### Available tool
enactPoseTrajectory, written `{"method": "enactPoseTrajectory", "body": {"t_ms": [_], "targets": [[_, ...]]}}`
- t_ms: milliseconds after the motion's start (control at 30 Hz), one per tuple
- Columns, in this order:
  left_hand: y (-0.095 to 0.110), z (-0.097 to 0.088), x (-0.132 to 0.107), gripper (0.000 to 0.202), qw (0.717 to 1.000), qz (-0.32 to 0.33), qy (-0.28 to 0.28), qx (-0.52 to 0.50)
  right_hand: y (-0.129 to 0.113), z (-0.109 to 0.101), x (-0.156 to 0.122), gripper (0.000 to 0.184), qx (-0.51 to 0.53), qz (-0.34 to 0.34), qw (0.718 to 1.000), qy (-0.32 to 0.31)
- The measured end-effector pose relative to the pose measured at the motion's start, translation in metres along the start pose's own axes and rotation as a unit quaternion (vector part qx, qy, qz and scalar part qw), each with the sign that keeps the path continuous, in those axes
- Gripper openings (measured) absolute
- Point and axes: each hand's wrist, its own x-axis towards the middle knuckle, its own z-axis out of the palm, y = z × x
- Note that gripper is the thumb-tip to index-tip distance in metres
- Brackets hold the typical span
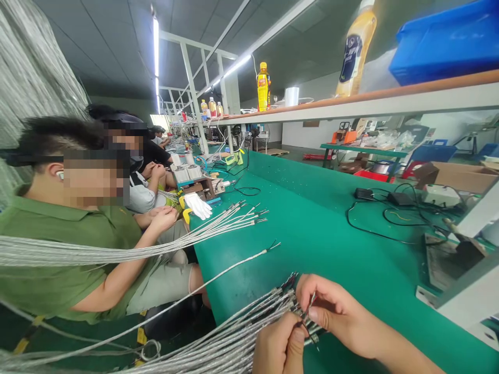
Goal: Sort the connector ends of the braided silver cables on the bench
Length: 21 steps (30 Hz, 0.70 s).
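Note:
My left hand [281,343] is closed in a pinch at the end of a braided cable, low in the view. Just to its right, my right hand [335,314] pinches thin wires [312,300] that stick up from that cable end. A thick bundle of silvery braided cables [234,324] lies under and beside my hands, their ends on the green table [323,244]. One single braided cable [234,267] lies apart, with bare split wires at its tip. Farther off, another bundle of cables [187,239] reaches across the table edge.
A co-worker in a green shirt [89,244] sits at the left, hands together. White gloves [198,206] and a metal fixture [195,182] stand beyond the cables. Black adapters with cords [399,199] lie at right, near a white post [468,291]. Bottles [263,88] stand on the overhead shelf [312,107].

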Motion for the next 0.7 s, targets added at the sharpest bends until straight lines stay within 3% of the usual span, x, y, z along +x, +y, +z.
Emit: {"method": "enactPoseTrajectory", "body": {"t_ms": [267,467,700], "targets": [[0.003,0.001,-0.003,0.055,1.0,-0.003,0.009,0.009,0.008,0.0,0.007,0.017,0.088,-0.022,0.996,0.027],[-0.004,0.001,0.0,0.056,1.0,0.022,0.007,0.017,0.017,0.004,0.007,0.015,0.145,0.014,0.986,0.077],[-0.003,0.002,-0.002,0.053,1.0,0.015,0.02,0.019,0.011,0.004,0.007,0.023,0.178,0.044,0.983,0.009]]}}
